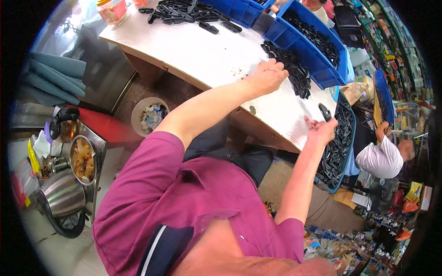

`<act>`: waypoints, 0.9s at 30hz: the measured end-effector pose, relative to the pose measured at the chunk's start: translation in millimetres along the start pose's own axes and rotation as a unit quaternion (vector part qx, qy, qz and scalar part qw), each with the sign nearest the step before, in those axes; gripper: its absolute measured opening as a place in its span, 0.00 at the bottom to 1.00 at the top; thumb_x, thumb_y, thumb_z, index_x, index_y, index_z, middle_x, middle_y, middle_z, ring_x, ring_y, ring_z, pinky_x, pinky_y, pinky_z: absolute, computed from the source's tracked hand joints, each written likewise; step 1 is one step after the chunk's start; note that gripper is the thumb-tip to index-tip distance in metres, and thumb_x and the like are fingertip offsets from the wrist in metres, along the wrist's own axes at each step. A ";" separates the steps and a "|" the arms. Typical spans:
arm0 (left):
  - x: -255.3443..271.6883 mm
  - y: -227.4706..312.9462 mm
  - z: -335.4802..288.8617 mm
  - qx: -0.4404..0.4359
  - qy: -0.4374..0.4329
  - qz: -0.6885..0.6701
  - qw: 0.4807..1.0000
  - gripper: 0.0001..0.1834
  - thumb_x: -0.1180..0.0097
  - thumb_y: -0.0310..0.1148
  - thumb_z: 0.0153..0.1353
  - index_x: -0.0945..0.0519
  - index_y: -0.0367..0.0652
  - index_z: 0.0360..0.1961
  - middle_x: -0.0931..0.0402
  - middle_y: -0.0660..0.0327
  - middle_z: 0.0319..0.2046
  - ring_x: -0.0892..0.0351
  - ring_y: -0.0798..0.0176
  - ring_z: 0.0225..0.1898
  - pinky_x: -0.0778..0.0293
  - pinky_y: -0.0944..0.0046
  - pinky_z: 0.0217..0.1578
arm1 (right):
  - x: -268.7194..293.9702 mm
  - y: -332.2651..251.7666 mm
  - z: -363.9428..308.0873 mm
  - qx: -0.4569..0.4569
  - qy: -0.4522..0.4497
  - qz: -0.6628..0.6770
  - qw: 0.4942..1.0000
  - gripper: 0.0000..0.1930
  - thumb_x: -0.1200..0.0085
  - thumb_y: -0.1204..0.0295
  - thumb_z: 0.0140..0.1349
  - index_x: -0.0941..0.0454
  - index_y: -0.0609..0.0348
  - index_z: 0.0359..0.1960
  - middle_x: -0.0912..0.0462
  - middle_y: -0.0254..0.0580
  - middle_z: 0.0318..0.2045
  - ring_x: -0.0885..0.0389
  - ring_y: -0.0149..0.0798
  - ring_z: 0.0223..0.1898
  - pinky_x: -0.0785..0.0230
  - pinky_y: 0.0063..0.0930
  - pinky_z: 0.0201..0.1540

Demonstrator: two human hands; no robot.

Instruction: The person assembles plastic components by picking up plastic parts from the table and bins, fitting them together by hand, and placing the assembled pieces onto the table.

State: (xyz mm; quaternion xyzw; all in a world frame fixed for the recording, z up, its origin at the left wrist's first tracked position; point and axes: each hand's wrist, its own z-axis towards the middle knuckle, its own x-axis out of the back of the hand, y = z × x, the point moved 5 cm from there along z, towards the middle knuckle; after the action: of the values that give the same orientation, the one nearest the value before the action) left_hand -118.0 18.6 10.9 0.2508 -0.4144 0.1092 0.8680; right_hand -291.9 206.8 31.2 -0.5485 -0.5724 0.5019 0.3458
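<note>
My left hand [268, 77] is over the white table [198, 50], its fingers curled together. Whatever they pinch, if anything, is too small or hidden to make out. Beside them lies a scatter of tiny pale bits [238, 72]. Just to the right of that hand runs a pile of black plastic pieces [294, 69]. Near the table's right end, my right hand [321, 132] grips a slim black plastic piece [325, 112], which sticks up past the fingertips.
Blue bins [294, 34] of black parts stand at the table's far side. More black pieces [184, 13] lie far left, near a jar [112, 11]. A blue-rimmed tub [338, 138] adjoins the right end. A waste bucket [149, 115] is below. Another person [380, 158] sits at right.
</note>
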 end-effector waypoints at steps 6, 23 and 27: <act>6.0 -8.1 -5.1 0.048 0.099 -0.033 0.993 0.03 0.43 0.30 0.57 0.21 0.45 0.32 0.23 0.58 0.31 0.21 0.49 0.36 0.23 0.51 0.36 | 22.2 -11.4 7.9 0.047 0.053 0.012 0.997 0.16 0.46 0.60 0.60 0.32 0.63 0.33 0.39 0.40 0.13 0.30 0.42 0.17 0.19 0.52 0.24; -11.2 38.5 -28.2 0.253 0.070 -0.620 0.739 0.12 0.56 0.21 0.60 0.23 0.33 0.43 0.21 0.58 0.36 0.21 0.67 0.34 0.23 0.65 0.37 | -67.2 61.4 -61.0 0.032 -0.285 -0.139 0.948 0.14 0.38 0.62 0.64 0.23 0.61 0.33 0.21 0.36 0.20 0.33 0.26 0.11 0.41 0.23 0.13; -5.9 38.9 -31.6 0.279 0.086 -0.679 0.674 0.17 0.60 0.17 0.56 0.25 0.33 0.45 0.23 0.57 0.36 0.22 0.66 0.36 0.23 0.65 0.38 | -72.1 60.0 -69.6 0.030 -0.253 -0.147 0.956 0.16 0.36 0.61 0.63 0.24 0.61 0.34 0.22 0.35 0.20 0.34 0.25 0.11 0.42 0.22 0.14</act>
State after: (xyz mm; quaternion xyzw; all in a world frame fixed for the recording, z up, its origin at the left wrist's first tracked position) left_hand -116.2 68.4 3.0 0.6831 -0.0041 -0.3784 0.6246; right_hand -197.8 143.7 3.0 -0.3026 -0.7005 0.5844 0.2759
